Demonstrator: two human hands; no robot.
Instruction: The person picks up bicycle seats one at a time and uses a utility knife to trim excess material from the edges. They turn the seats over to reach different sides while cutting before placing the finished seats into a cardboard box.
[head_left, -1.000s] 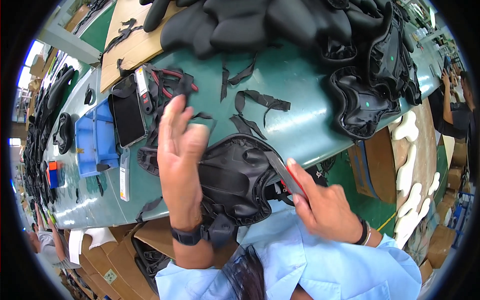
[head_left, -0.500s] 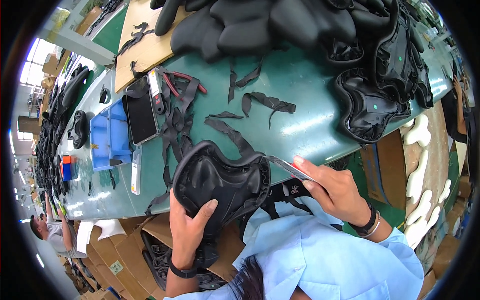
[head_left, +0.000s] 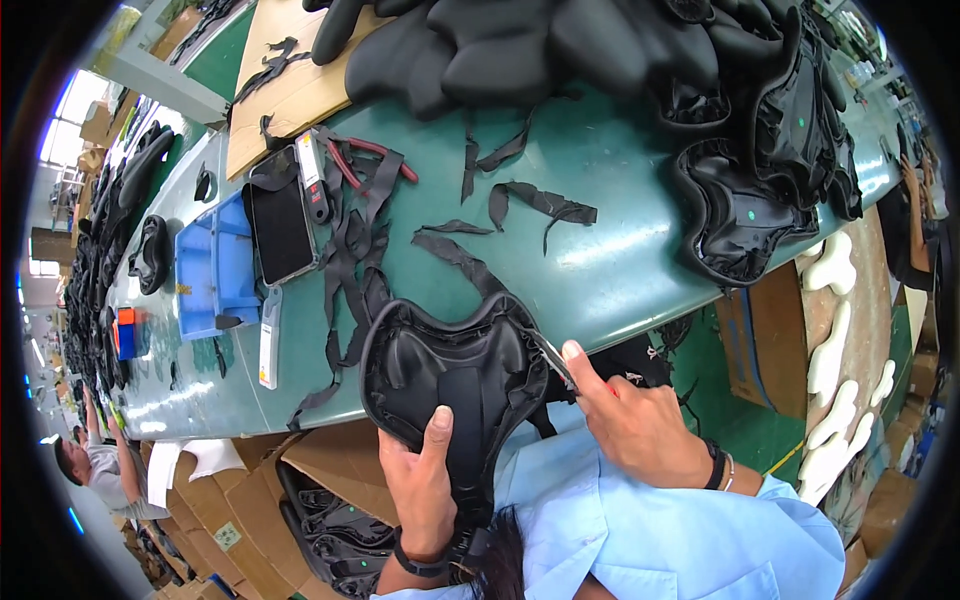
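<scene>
My left hand [head_left: 418, 485] grips a black bike saddle [head_left: 465, 345] by its near left side, thumb pressed on the inside. The saddle's hollow underside faces up, wide end toward the table. In my right hand [head_left: 648, 428] is a utility knife [head_left: 558, 366], its blade against the saddle's right rim. My right fingers are closed around the handle, which they mostly hide. Just beyond the saddle, a strip of black trim [head_left: 465, 262] lies on the green table [head_left: 610, 290].
Black saddles [head_left: 590, 55] are heaped at the back, more upturned at right [head_left: 745, 215]. At left are a blue bin [head_left: 212, 270], a phone [head_left: 280, 230], red-handled pliers [head_left: 350, 165] and tangled scraps. Cardboard boxes [head_left: 225, 515] stand below the table edge. Another person [head_left: 105, 470] is at far left.
The saddle has shifted slightly right and toward me and turned a little. My left hand moved with it. The knife has moved down along the right rim, its blade now pointing more steeply.
</scene>
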